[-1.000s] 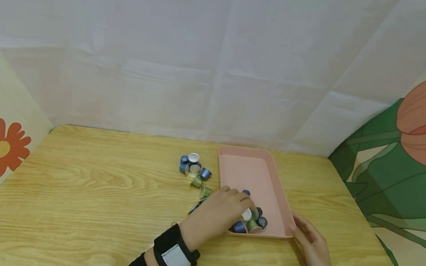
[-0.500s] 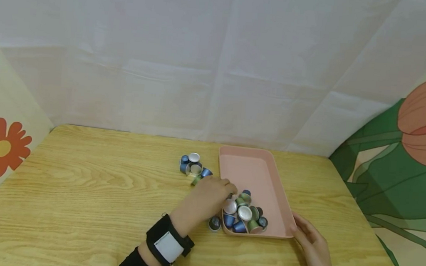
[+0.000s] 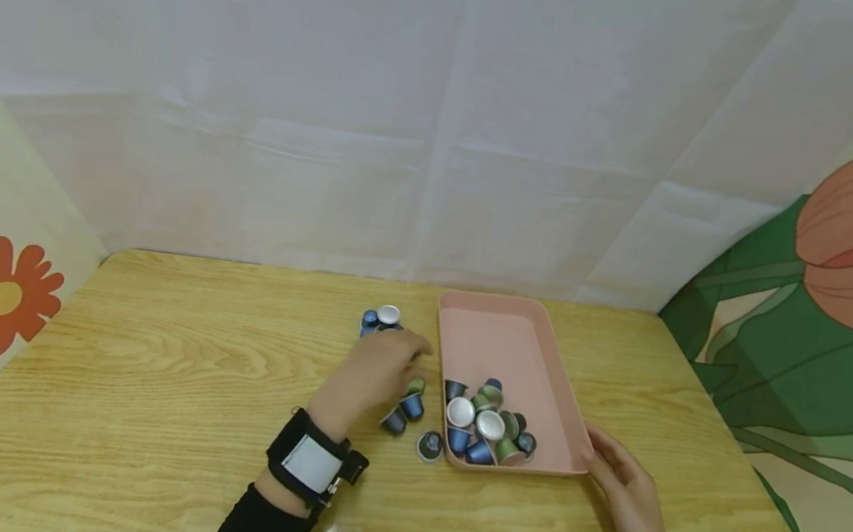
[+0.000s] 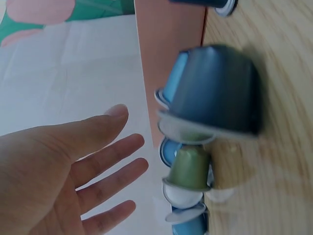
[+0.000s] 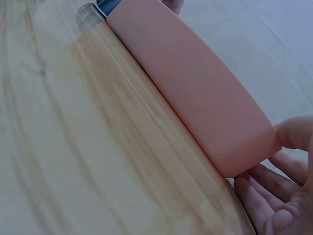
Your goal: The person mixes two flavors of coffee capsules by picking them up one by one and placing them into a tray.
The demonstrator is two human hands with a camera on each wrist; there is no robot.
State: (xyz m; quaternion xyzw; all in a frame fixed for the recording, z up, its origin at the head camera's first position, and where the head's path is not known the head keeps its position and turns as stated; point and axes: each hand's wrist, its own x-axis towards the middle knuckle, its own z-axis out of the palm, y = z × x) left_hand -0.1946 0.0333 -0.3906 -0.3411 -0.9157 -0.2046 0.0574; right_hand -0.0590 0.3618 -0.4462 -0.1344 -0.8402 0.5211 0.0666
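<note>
My left hand point(image 3: 367, 372) hovers over a row of loose coffee capsules left of the pink tray point(image 3: 504, 335). In the left wrist view its fingers point(image 4: 110, 188) are spread and hold nothing; a green capsule point(image 4: 190, 169) and a large, near dark-blue capsule point(image 4: 215, 90) are beside them. My right hand point(image 3: 627, 486) holds the tray's near right corner, thumb at the rim and fingers against the outer side, as the right wrist view also shows. Several blue, green and dark capsules lie in the tray's near left part, among them a silver-lidded capsule point(image 3: 491, 426).
On the table point(image 3: 184, 381), a dark capsule point(image 3: 430, 446) stands by the tray's near left corner. A blue capsule point(image 3: 411, 405) and a dark one point(image 3: 393, 420) lie nearby. More sit farther back, including a white-lidded capsule point(image 3: 388, 314), partly behind my left hand. A white cloth point(image 3: 295, 122) hangs behind.
My left hand has drawn back from the tray to the left, leaving a dark capsule at the tray's left inner side. My right hand and the tray stay in place.
</note>
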